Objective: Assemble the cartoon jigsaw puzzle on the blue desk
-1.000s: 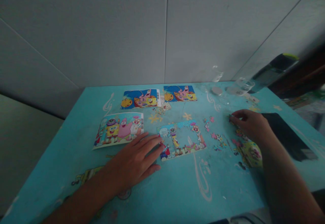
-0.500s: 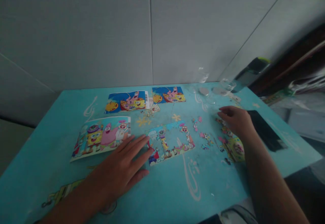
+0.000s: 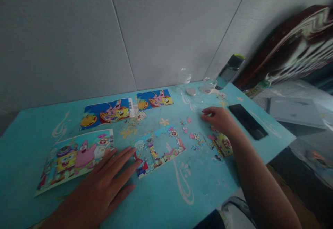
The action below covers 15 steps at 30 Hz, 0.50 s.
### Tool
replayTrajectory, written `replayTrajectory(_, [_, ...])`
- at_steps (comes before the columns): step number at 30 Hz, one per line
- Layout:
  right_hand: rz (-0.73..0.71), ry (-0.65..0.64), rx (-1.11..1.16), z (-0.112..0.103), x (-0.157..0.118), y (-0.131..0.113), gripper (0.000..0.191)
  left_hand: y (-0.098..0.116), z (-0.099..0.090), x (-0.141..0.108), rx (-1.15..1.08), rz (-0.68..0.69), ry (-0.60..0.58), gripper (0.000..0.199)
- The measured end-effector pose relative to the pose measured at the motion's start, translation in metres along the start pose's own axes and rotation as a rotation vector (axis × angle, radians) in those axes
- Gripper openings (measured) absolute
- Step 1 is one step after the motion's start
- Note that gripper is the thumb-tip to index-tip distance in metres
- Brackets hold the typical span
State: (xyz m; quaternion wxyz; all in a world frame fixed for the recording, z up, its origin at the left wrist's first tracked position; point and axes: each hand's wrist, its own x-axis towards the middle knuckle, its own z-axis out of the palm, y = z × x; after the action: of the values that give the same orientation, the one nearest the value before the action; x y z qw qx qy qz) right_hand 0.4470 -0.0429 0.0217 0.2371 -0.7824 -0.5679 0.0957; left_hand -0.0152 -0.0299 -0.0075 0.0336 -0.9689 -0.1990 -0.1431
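Observation:
My left hand (image 3: 101, 184) lies flat with its fingers spread, the fingertips at the left edge of a partly built jigsaw puzzle (image 3: 155, 163). The puzzle has an open middle where the blue table shows through. Under its wrist side rests a picture sheet (image 3: 75, 158) of cartoon figures in the same colours. My right hand (image 3: 220, 119) hovers right of the puzzle with thumb and fingers curled together; anything between the tips is too small to make out. Loose puzzle pieces (image 3: 197, 140) are scattered between hand and puzzle. A yellow cartoon-printed item (image 3: 223, 145) lies below my right wrist.
Two blue cartoon pictures, a sheet (image 3: 106, 113) and a finished-looking puzzle (image 3: 154, 99), lie near the wall. A black phone (image 3: 247, 121) is right of my right arm. Clear cups (image 3: 186, 76), a round lid (image 3: 190, 91) and a dark bottle (image 3: 230, 70) stand at the back right.
The camera has turned to the right, so the table contents appear further left. My left hand stays by the puzzle; my right hand stays curled above the right side of the table.

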Motion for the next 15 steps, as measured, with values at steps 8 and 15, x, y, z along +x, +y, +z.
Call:
replayTrajectory(8, [-0.081,-0.056,0.058,0.005,-0.002,-0.015,0.021,-0.004,0.005,-0.004,0.004,0.014,-0.011,0.049])
replayTrajectory(15, [-0.074,0.055,0.192,0.002,-0.002,-0.017,0.031,-0.005,0.008,-0.006,-0.006,0.015,-0.001,0.048])
